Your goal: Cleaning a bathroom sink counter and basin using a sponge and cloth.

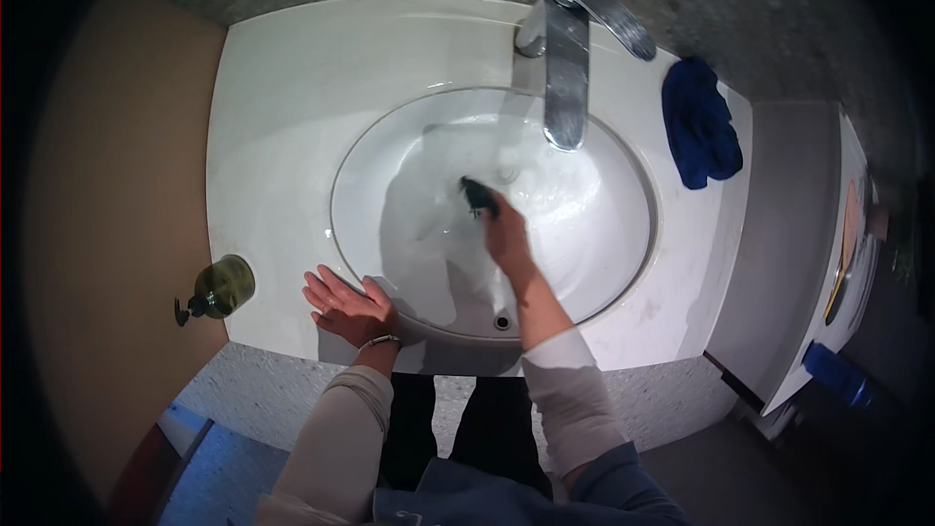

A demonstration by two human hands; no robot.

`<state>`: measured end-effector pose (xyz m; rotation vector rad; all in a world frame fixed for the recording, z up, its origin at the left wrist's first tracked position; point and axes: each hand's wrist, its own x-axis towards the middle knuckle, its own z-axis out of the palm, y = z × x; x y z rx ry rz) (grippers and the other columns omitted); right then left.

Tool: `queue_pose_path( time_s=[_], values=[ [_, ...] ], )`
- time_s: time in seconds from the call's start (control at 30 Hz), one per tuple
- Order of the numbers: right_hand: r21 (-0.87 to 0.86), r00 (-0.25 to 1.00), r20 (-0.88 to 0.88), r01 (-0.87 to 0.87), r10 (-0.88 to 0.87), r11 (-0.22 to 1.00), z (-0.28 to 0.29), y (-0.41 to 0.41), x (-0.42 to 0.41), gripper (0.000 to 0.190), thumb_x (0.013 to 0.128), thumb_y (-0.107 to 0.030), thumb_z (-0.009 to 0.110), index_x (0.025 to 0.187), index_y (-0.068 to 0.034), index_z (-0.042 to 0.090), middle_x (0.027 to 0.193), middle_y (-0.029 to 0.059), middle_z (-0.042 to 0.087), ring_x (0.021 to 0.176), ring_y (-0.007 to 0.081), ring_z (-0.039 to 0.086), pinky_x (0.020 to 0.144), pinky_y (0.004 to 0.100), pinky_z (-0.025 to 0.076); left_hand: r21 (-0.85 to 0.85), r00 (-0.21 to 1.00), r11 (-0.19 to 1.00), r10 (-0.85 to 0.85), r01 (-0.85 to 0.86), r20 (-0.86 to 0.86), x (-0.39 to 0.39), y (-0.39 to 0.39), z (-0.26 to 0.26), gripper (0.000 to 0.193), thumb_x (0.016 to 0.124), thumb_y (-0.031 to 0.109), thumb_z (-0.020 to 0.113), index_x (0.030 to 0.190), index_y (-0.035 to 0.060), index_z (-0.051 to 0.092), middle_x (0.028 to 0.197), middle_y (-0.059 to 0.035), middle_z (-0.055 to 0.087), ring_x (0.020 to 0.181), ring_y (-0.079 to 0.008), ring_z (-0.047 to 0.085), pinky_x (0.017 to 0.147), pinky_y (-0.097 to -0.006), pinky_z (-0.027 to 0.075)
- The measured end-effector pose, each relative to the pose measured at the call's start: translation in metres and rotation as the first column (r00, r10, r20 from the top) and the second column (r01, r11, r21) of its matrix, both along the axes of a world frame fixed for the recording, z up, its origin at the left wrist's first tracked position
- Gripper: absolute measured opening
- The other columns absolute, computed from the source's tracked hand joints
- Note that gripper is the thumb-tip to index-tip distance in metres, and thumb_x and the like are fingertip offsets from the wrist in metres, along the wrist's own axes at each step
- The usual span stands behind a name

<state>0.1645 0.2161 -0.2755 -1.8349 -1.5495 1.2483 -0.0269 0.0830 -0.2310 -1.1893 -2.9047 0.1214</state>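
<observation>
My right hand (509,237) reaches over the oval white washbasin (606,226), its fingers closed around a small dark brush-like object (478,196). Motion blur hides that object's exact shape. Beside the basin's front left rim, my left hand (352,308) rests on the white countertop (270,183) with spread fingers and nothing in them. Above the basin's far side juts a chrome faucet (567,80), its lever (617,18) angled to the right. The basin's inner surface looks wet, and the drain (506,174) lies just beyond my right hand.
A green pump bottle (228,286) stands at the counter's left edge. To the right of the faucet lies a crumpled dark blue cloth (701,124). A tan panel (131,161) bounds the left side; a grey cabinet (774,234) borders the right. The overflow hole (502,322) is at the front.
</observation>
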Motion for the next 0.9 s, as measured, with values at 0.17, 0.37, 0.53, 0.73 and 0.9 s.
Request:
queue_pose_path(
  time_s=[0.17, 0.37, 0.53, 0.73, 0.9],
  values=[
    [-0.522, 0.532, -0.589, 0.323, -0.608, 0.789, 0.068, 0.035, 0.052, 0.026, 0.093, -0.006, 0.056, 0.119, -0.003, 0.058, 0.105, 0.0085, 0.067, 0.092, 0.018, 0.064, 0.083, 0.0283, 0.05, 0.073, 0.997, 0.997, -0.001, -0.005, 0.075, 0.003, 0.002, 0.003, 0.074, 0.085, 0.035, 0.05, 0.147, 0.0042, 0.023, 0.155, -0.0198, 0.015, 0.143, -0.0379, 0.012, 0.11, -0.0538, 0.015],
    [-0.215, 0.837, -0.283, 0.421, -0.469, 0.881, 0.03, 0.024, 0.091, 0.023, 0.094, -0.009, 0.057, 0.114, 0.0, 0.061, 0.101, 0.0074, 0.068, 0.086, 0.0154, 0.062, 0.08, 0.0272, 0.049, -0.029, 0.989, 0.999, 0.048, -0.045, 0.137, 0.02, 0.013, 0.006, 0.073, 0.086, 0.032, 0.048, 0.148, 0.0038, 0.02, 0.155, -0.0197, 0.013, 0.144, -0.0374, 0.01, 0.11, -0.0554, 0.013],
    [0.112, 0.959, -0.205, 0.222, -0.197, 0.969, 0.053, 0.014, 0.084, 0.032, 0.086, 0.003, 0.056, 0.117, -0.003, 0.061, 0.109, 0.0111, 0.066, 0.098, 0.0209, 0.062, 0.086, 0.0292, 0.048, -0.011, 0.994, 1.0, 0.027, -0.026, 0.102, 0.017, 0.012, 0.006, 0.074, 0.086, 0.032, 0.049, 0.148, 0.0036, 0.019, 0.155, -0.0196, 0.013, 0.144, -0.0371, 0.01, 0.111, -0.0557, 0.013],
    [0.128, 0.8, 0.166, -0.598, 0.577, 0.792, 0.05, -0.073, 0.045, 0.052, 0.076, 0.006, 0.049, 0.125, -0.01, 0.059, 0.13, 0.0136, 0.053, 0.122, 0.0321, 0.049, 0.103, 0.0425, 0.037, -0.016, 1.0, 1.0, -0.001, 0.001, 0.029, 0.01, 0.002, 0.004, 0.073, 0.089, 0.038, 0.042, 0.148, 0.0036, 0.019, 0.156, -0.0185, 0.014, 0.144, -0.0368, 0.011, 0.111, -0.0532, 0.012],
    [-0.161, 0.605, 0.573, -0.578, 0.553, 0.8, 0.001, -0.096, 0.118, 0.041, 0.083, -0.02, 0.055, 0.122, -0.013, 0.058, 0.128, 0.0085, 0.052, 0.126, 0.0291, 0.044, 0.103, 0.0581, 0.029, 0.05, 0.999, 0.999, -0.023, 0.02, 0.047, 0.017, 0.007, -0.002, 0.073, 0.089, 0.043, 0.038, 0.148, 0.0032, 0.022, 0.156, -0.0182, 0.015, 0.144, -0.0367, 0.011, 0.11, -0.0512, 0.012]
  ],
)
